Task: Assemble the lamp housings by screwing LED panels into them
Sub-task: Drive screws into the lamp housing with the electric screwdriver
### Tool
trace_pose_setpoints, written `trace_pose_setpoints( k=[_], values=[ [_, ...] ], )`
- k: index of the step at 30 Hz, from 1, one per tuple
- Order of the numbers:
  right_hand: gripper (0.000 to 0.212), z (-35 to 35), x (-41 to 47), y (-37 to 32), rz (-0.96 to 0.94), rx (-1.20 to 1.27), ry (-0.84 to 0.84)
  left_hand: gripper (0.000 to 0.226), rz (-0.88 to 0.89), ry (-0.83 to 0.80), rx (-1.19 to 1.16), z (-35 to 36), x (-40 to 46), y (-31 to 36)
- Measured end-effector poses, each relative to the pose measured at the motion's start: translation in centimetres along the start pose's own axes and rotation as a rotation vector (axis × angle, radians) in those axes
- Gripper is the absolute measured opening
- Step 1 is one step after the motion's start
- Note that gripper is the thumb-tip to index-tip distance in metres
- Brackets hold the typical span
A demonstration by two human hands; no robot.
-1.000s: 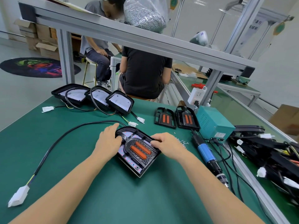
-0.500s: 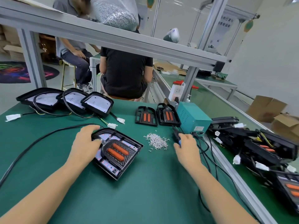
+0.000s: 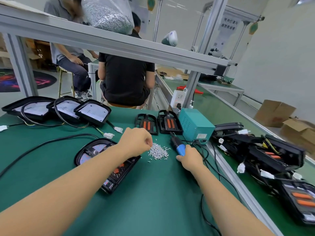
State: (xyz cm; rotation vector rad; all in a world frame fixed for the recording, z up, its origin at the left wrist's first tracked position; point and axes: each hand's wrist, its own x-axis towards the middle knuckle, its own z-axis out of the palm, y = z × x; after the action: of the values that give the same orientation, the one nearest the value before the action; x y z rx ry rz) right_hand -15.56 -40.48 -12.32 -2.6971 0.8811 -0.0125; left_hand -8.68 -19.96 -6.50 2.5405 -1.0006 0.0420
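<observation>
A black lamp housing (image 3: 95,150) with an LED panel in it lies on the green bench, half hidden under my left forearm. My left hand (image 3: 136,142) reaches over it with fingers pinched at the edge of a small pile of silver screws (image 3: 158,151); whether a screw is between the fingers I cannot tell. My right hand (image 3: 190,158) is closed around the blue-and-black electric screwdriver (image 3: 178,145), which lies right of the screws.
Three open housings (image 3: 59,108) with cables sit at the back left. Two orange-strip panels (image 3: 158,122) lie behind the screws beside a teal power box (image 3: 196,125). A heap of housings (image 3: 272,154) fills the conveyor at right. Two people sit beyond the bench.
My left hand left the housing and moved right to the screw pile. My right hand moved from the housing to the screwdriver and closed on it. My view turned to the right.
</observation>
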Motion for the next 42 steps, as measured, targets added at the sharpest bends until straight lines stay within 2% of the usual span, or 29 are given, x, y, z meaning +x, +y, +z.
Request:
trace_pose_setpoints(
  k=[5, 9, 11, 13, 21, 25, 29, 32, 35, 38, 42],
  values=[
    [0.056, 0.6, 0.6, -0.3, 0.053, 0.108, 0.022, 0.023, -0.096, -0.192, 0.153, 1.1, 2.7, -0.1],
    [0.051, 1.2, 0.9, 0.0, 0.073, 0.095, 0.059, 0.01, -0.121, -0.346, 0.303, 1.6, 3.8, -0.4],
    [0.049, 1.4, 1.0, -0.1, 0.067, 0.083, 0.076, 0.023, -0.133, -0.425, 0.312, 1.8, 4.0, -0.5],
    [0.048, 1.6, 1.0, 0.0, 0.06, 0.073, 0.088, 0.026, -0.136, -0.466, 0.302, 2.1, 4.0, -0.6],
    [0.047, 2.0, 1.1, 0.2, 0.046, 0.047, 0.12, 0.03, -0.148, -0.467, 0.301, 2.4, 4.0, -0.4],
    [0.047, 2.1, 1.0, 0.2, 0.039, 0.033, 0.138, 0.014, -0.14, -0.44, 0.28, 2.4, 4.2, -0.7],
    [0.047, 2.2, 1.0, 0.2, 0.033, 0.023, 0.152, 0.012, -0.15, -0.451, 0.271, 2.4, 4.4, -1.1],
    [0.047, 2.2, 1.0, 0.2, 0.025, 0.019, 0.163, 0.025, -0.171, -0.474, 0.265, 2.8, 4.5, -1.2],
    [0.047, 2.2, 0.9, 0.3, 0.018, 0.018, 0.17, 0.026, -0.146, -0.448, 0.298, 3.0, 4.5, -1.1],
    [0.048, 2.2, 0.9, 0.2, 0.013, 0.017, 0.175, 0.016, -0.113, -0.43, 0.351, 3.0, 4.3, -0.7],
    [0.048, 2.2, 1.0, 0.3, 0.014, 0.011, 0.176, 0.014, -0.077, -0.444, 0.404, 3.1, 4.1, -0.3]
  ],
)
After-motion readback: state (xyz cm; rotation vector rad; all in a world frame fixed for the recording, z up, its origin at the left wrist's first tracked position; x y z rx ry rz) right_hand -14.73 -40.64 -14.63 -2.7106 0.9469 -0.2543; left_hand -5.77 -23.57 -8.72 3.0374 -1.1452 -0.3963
